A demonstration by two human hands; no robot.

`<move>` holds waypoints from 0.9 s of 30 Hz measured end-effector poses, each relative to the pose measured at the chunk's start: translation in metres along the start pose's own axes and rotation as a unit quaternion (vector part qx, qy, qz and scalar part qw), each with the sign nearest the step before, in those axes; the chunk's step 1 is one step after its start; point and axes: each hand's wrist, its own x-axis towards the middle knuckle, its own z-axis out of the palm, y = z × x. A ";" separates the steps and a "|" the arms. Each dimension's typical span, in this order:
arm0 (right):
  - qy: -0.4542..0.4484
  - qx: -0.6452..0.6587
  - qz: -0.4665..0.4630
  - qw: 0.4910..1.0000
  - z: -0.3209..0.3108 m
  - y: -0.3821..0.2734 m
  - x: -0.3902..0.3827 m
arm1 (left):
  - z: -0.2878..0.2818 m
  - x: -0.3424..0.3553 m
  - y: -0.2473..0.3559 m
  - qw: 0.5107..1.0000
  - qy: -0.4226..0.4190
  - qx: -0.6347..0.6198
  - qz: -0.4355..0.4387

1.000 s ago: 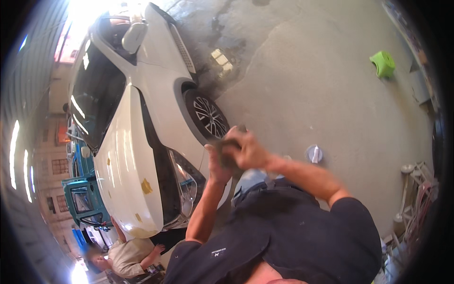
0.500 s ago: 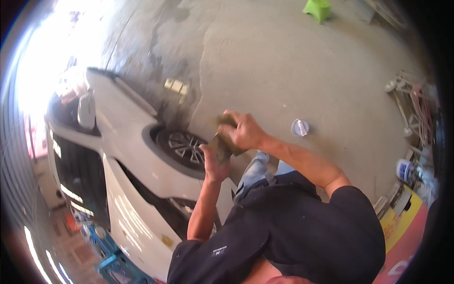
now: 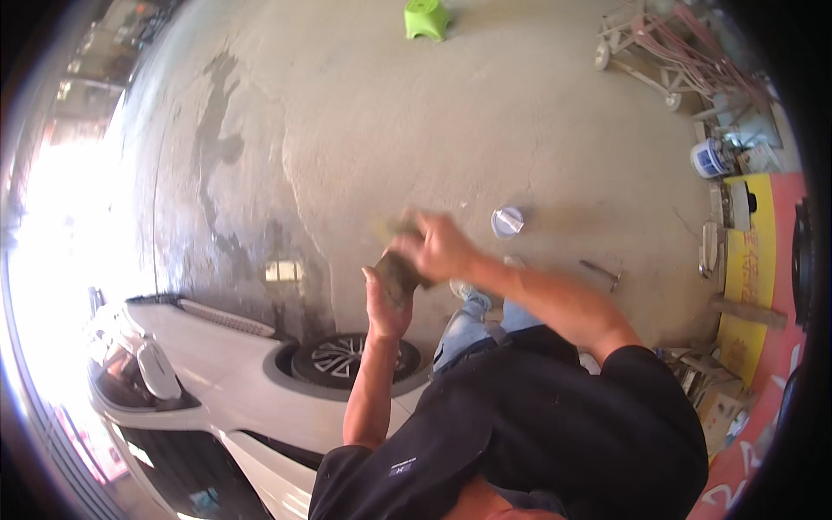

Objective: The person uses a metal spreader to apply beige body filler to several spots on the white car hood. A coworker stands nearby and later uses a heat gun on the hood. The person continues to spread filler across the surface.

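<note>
In front of my body, my left hand [image 3: 388, 314] grips a dark brown, flat, block-like piece [image 3: 395, 276], its thumb stretched up along the side. Above it my right hand [image 3: 444, 251] is closed round an olive-brown piece [image 3: 397, 229], smeared by motion. The two pieces are against or very close to each other; which one cannot be told. Below and to the left stands a light-coloured car [image 3: 234, 364], its front wheel [image 3: 342, 357] just beyond my left forearm. A round tub [image 3: 497, 227] with a white item [image 3: 511, 220] on top stands on the floor to the right of my hands.
A green stool [image 3: 425, 21] stands far ahead on the concrete floor. A hammer-like tool [image 3: 602, 272] lies to my right. Along the right edge are a wheeled metal frame [image 3: 637, 71] with hoses, a white bucket [image 3: 708, 159] and a yellow-and-red board [image 3: 745, 260].
My view has turned to the right, so the car shifts down and the right-hand clutter comes closer. Both hands keep their pieces; the right hand is more blurred and slightly lower.
</note>
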 end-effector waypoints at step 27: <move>0.539 0.140 0.015 0.830 -0.352 0.050 -0.340 | 0.389 -0.054 -0.251 0.816 -0.401 0.389 0.148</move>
